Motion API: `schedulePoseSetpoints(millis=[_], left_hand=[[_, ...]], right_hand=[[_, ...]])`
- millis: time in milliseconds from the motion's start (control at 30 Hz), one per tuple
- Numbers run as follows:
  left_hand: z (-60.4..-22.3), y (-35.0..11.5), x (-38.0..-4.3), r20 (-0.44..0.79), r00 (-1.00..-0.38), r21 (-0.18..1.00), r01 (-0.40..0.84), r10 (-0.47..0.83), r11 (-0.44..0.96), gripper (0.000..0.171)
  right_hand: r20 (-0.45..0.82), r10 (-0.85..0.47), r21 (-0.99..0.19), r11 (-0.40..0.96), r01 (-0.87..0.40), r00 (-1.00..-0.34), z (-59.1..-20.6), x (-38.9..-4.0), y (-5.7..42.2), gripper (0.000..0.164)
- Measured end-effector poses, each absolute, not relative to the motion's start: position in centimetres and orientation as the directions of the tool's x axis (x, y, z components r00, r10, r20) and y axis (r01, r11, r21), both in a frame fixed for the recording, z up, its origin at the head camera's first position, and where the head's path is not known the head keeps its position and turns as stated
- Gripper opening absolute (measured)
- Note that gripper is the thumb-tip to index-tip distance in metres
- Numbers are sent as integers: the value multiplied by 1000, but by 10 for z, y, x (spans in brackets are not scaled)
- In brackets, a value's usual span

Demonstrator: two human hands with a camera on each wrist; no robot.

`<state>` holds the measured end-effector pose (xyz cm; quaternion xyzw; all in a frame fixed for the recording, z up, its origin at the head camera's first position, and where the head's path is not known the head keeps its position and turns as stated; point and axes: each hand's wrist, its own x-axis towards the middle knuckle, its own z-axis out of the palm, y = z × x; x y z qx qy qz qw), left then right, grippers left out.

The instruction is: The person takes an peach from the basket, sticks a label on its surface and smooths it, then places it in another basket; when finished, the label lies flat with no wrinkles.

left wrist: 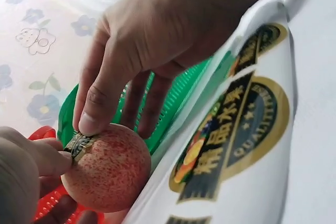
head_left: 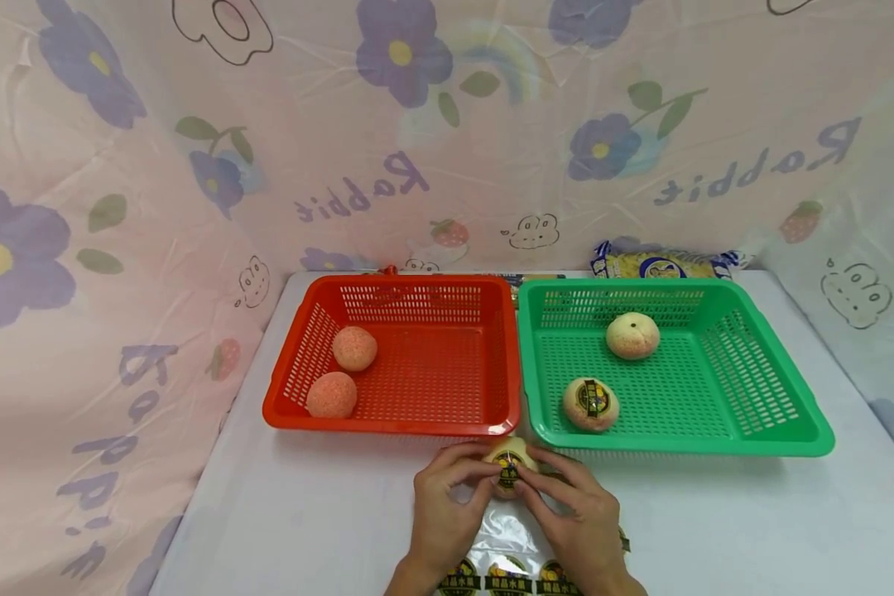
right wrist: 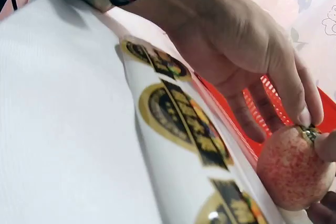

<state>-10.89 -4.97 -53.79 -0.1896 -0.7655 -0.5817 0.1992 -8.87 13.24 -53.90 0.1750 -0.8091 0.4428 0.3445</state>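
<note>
Between both hands is a peach (head_left: 521,451) with a black-and-gold fruit label (head_left: 510,470) on its near face, just in front of the baskets. My left hand (head_left: 447,513) holds it from the left, and my right hand (head_left: 584,521) from the right. The thumbs and index fingertips meet at the label's edges. In the left wrist view, the peach (left wrist: 113,174) shows a red-speckled skin, and the label (left wrist: 80,144) is pinched against its top. Under the hands lies a clear sheet of labels (head_left: 508,575), partly hidden.
A red basket (head_left: 410,426) at left holds two pinkish peaches (head_left: 333,396). Beside it a green basket (head_left: 685,443) holds a labelled peach (head_left: 581,414) and a paler peach (head_left: 633,339). A yellow-and-blue packet (head_left: 670,266) lies behind, against the patterned cloth (head_left: 447,149).
</note>
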Motion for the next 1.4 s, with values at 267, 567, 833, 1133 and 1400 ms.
schedulePoseSetpoints(millis=[267, 567, 833, 1133, 1400], left_hand=[[-531, -51, -108, 505, -858, 815, 510, 94, 275, 20], [-516, -52, -106, 437, -892, 876, 451, 117, 171, 20], [-537, -54, -109, 470, -862, 828, 505, 190, 242, 30], [-536, -53, -109, 488, -853, 799, 522, 183, 300, 31], [-539, -54, -109, 367, -923, 918, 379, 111, 114, 26]], right_hand=[[687, -125, -516, 610, -602, -715, -539, -90, 135, 53], [527, -237, -454, 734, -506, -816, -541, -90, 138, 62], [643, -196, -484, 645, -591, -740, -541, -90, 142, 54], [710, -139, -525, 549, -650, -690, -542, -94, 145, 47], [647, -104, -595, 551, -585, -755, -540, -93, 144, 50]])
